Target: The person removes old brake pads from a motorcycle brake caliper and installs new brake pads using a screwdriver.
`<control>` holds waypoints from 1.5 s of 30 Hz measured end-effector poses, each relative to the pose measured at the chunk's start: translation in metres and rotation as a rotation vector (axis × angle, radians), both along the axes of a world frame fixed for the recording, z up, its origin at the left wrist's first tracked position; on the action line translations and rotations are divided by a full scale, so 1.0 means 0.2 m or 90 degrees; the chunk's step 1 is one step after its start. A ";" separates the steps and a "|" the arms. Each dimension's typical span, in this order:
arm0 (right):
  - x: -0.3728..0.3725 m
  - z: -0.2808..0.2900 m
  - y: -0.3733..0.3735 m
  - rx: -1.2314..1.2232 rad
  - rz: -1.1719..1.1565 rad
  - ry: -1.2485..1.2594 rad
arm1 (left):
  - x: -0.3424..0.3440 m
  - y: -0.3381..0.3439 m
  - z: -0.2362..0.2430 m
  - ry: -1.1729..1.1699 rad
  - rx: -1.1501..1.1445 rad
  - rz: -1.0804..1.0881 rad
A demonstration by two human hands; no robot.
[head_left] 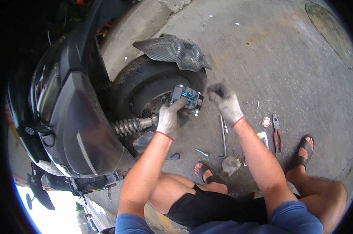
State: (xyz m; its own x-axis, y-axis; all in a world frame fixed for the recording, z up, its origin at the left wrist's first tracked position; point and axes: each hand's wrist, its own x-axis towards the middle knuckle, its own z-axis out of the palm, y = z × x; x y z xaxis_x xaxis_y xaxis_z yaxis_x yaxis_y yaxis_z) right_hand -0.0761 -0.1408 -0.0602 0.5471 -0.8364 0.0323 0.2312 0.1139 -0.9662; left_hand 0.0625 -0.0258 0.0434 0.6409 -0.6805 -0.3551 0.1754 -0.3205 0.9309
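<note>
My left hand [169, 120], in a whitish glove with a red cuff edge, grips a black brake caliper [177, 93] with bright blue marks. It is held in front of the rear wheel [134, 82] of a dark scooter, near the brake disc. To the right of the caliper, apart from it, my right hand [227, 103] is raised in a matching glove with a darkened palm. Its fingers are curled together; whatever they may hold is hidden. Below the left hand's wrist side, a coil-spring shock absorber [129, 126] runs from the scooter toward the wheel.
A ribbed black mudguard [176, 48] covers the wheel's far side. On the concrete lie red-handled pliers [277, 138], a long L-shaped wrench [223, 136], a small round pinkish part [266, 122], a crumpled grey-white bundle [231, 165] and a small metal tool [202, 152]. The scooter's body panel [90, 128] stands left.
</note>
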 end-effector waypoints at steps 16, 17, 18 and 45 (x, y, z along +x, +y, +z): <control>-0.70 -0.77 -0.51 0.103 -0.186 0.464 | 0.00 0.02 0.03 0.032 -0.020 0.014; -0.72 -0.82 -0.50 0.089 -0.176 0.514 | 0.02 0.02 0.02 0.037 -0.023 0.012; -0.71 -0.86 -0.47 0.077 -0.162 0.559 | 0.03 0.03 0.02 0.028 -0.008 0.007; -0.19 -0.26 0.13 0.531 0.313 -0.208 | 0.01 0.02 0.04 0.023 0.008 0.025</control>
State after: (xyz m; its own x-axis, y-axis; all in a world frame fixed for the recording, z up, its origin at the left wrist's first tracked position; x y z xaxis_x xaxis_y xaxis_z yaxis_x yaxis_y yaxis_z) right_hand -0.1134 -0.1148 -0.1117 0.9049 -0.3461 -0.2477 0.2158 0.8747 -0.4339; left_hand 0.0650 -0.0223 0.0515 0.6540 -0.6504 -0.3864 0.2213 -0.3239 0.9198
